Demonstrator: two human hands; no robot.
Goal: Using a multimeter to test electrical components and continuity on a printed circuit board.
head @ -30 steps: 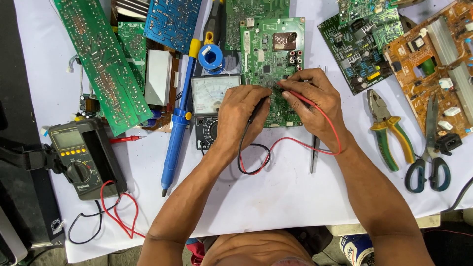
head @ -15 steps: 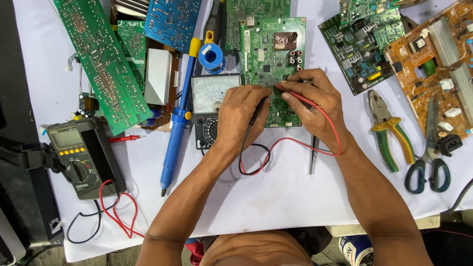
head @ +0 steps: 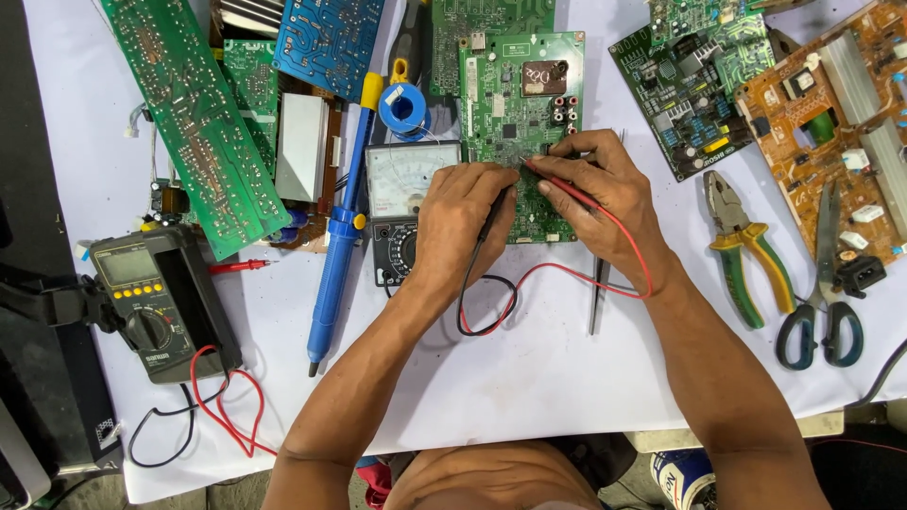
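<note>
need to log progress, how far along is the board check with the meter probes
Set up: the needle meter lies beside the green board, leads run to both hands. In hand: the left hand holds the black probe and the right hand the red probe, tips on the board's lower middle. Left: the pliers and scissors lie untouched.

No visible change between frames

My workbench is covered with a white sheet (head: 529,397). On it, from left: a dark digital multimeter (head: 156,302), a long green circuit board (head: 194,123), a blue desoldering pump (head: 338,241), an analog meter (head: 406,203), a green board (head: 520,94) at centre, pliers (head: 746,250), scissors (head: 822,302) and an orange board (head: 831,123) far right.
</note>
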